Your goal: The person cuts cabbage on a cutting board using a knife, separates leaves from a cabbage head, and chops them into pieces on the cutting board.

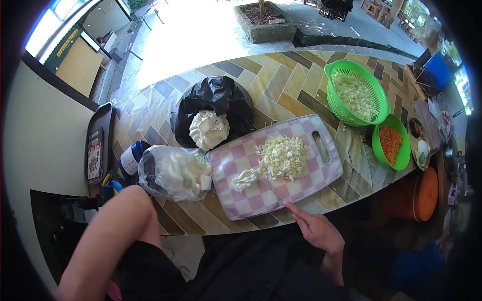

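Observation:
My right hand [321, 232] is closed around a knife [272, 191], its thin blade over the near edge of a pink and white checked cutting board [233, 200]. The tip reaches toward a small cabbage piece [244, 179]. Beside that piece lies a heap of chopped cabbage [283, 157]. Of my left side only the bent arm [118, 226] shows; the hand is out of sight. A pale cabbage head [209, 129] rests at the mouth of a black plastic bag [236, 103] behind the board. Left of the board, a clear plastic bag [175, 173] holds pale vegetable pieces.
A green colander [382, 103] of chopped cabbage stands at the back right. Close by is a green bowl [403, 159] with orange shreds [389, 144]. A dark tray [106, 118] leans at the left, near a blue and white container [131, 160]. The table's curved edge faces me.

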`<state>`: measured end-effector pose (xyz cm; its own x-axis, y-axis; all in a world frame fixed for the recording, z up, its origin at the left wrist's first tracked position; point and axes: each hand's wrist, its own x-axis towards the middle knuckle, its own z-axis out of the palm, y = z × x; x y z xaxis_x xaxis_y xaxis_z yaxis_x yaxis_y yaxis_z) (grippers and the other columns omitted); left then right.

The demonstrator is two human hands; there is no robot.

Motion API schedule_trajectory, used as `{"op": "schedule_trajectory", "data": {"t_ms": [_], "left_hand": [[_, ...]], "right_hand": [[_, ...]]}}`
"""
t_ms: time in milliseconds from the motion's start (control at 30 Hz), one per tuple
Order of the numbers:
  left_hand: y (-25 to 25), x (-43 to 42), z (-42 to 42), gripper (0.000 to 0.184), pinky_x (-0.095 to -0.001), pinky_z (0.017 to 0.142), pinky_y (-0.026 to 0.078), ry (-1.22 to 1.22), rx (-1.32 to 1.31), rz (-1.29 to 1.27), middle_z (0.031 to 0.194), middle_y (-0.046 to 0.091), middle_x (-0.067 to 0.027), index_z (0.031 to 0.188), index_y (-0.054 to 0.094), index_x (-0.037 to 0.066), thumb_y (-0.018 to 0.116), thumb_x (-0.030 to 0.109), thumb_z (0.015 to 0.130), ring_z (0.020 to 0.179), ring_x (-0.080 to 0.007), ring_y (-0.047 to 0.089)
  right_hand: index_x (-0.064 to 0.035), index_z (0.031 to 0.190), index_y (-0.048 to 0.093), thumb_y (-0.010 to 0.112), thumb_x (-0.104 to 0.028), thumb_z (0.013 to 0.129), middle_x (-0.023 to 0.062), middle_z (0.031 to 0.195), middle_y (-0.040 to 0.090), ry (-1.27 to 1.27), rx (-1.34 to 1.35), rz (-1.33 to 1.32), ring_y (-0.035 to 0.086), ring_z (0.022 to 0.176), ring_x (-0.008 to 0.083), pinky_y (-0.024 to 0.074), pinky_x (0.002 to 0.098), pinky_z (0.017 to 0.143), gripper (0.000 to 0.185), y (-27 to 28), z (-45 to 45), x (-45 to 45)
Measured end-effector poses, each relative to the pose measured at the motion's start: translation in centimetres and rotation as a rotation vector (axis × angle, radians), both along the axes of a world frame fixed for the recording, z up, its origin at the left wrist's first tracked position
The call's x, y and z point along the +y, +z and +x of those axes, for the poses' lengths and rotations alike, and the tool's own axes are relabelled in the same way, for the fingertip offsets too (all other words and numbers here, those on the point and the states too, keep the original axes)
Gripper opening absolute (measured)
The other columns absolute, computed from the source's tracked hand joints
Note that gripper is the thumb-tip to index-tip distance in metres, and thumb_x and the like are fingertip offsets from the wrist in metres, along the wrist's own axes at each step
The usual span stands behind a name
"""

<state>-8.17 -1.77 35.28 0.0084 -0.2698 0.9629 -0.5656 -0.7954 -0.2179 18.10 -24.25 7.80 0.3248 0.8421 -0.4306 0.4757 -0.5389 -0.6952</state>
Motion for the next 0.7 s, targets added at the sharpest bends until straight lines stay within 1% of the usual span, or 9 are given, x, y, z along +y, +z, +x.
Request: {"op": "schedule_trajectory", "data": {"t_ms": [33,133,167,200,233,300,400,500,700], "left_hand": [[-4.0,2.9,-1.6,0.024,-0.0510,0.106,0.045,-0.174,-0.103,-0.181,0.118,0.064,-0.0157,0.110,0.066,0.001,0.068,0.021,0.097,0.118,-0.0328,0.058],[-12.4,5.1,6.6,0.016,-0.0344,0.070,0.055,0.253,0.563,-0.545,0.092,0.071,-0.0105,0.088,0.070,0.005,0.082,0.016,0.090,0.086,-0.0246,0.071],[-14.1,5.2,9.3,0.012,-0.0355,0.067,0.054,0.412,0.911,-0.538,0.084,0.070,-0.0135,0.092,0.075,0.002,0.074,0.014,0.096,0.072,-0.0238,0.068],[-16.9,7.1,10.5,0.019,-0.0327,0.073,0.057,0.336,1.278,-0.476,0.090,0.074,-0.0117,0.098,0.074,-0.001,0.082,0.016,0.091,0.081,-0.0232,0.073],[-20.1,8.0,11.8,0.022,-0.0388,0.070,0.056,0.332,1.462,-0.478,0.090,0.076,-0.0118,0.089,0.074,0.002,0.081,0.022,0.090,0.079,-0.0307,0.074],[-24.6,9.5,13.7,0.026,-0.0407,0.073,0.056,0.434,1.857,-0.488,0.084,0.076,-0.0130,0.085,0.077,0.003,0.084,0.029,0.085,0.082,-0.0299,0.074],[-28.9,10.1,14.7,0.029,-0.0415,0.077,0.057,0.452,1.926,-0.381,0.080,0.075,-0.0134,0.082,0.078,0.005,0.087,0.031,0.078,0.082,-0.0305,0.074],[-29.8,10.5,15.0,0.034,-0.0366,0.075,0.059,0.391,1.948,-0.324,0.080,0.078,-0.0116,0.085,0.080,0.001,0.086,0.035,0.080,0.077,-0.0274,0.076],[-29.7,10.2,14.8,0.026,-0.0412,0.078,0.057,0.329,1.970,-0.310,0.081,0.076,-0.0132,0.083,0.079,0.005,0.081,0.030,0.081,0.083,-0.0321,0.075]], "right_hand": [[-0.0379,0.160,0.044,0.053,-0.024,0.109,0.0192,0.109,0.074,0.004,0.000,-0.022,0.070,0.087,0.0461,0.0580,0.0539,0.077,0.054,0.2,-0.1,0.2],[-0.0379,0.160,0.043,0.052,-0.025,0.109,0.0177,0.111,0.075,-0.009,-0.006,-0.009,0.071,0.086,0.0449,0.0594,0.0524,0.077,0.053,0.1,-0.4,0.0],[-0.0376,0.160,0.043,0.052,-0.025,0.109,0.0175,0.112,0.075,-0.013,0.006,-0.019,0.072,0.087,0.0445,0.0596,0.0518,0.077,0.053,-0.1,-0.6,-0.1],[-0.0374,0.160,0.043,0.052,-0.024,0.109,0.0172,0.113,0.075,-0.015,0.017,-0.032,0.072,0.087,0.0440,0.0599,0.0513,0.077,0.053,-0.3,-0.7,-0.1],[-0.0371,0.160,0.043,0.052,-0.024,0.109,0.0170,0.114,0.075,-0.014,0.025,-0.048,0.072,0.087,0.0435,0.0602,0.0507,0.077,0.054,-0.4,-0.7,-0.1],[-0.0359,0.160,0.044,0.053,-0.023,0.109,0.0173,0.113,0.076,-0.055,0.010,0.019,0.073,0.086,0.0426,0.0603,0.0502,0.077,0.054,-0.3,-1.3,-0.1],[-0.0342,0.160,0.045,0.055,-0.020,0.108,0.0185,0.105,0.076,-0.111,0.020,0.039,0.073,0.084,0.0421,0.0598,0.0506,0.075,0.054,0.3,-1.8,0.0],[-0.0331,0.158,0.048,0.056,-0.019,0.107,0.0199,0.091,0.073,-0.157,0.050,0.017,0.072,0.079,0.0421,0.0586,0.0517,0.072,0.055,0.2,-2.3,-0.7],[-0.0325,0.157,0.051,0.059,-0.019,0.105,0.0209,0.079,0.069,-0.196,0.049,-0.016,0.070,0.074,0.0422,0.0568,0.0511,0.067,0.054,1.2,-3.4,-1.3]]}}
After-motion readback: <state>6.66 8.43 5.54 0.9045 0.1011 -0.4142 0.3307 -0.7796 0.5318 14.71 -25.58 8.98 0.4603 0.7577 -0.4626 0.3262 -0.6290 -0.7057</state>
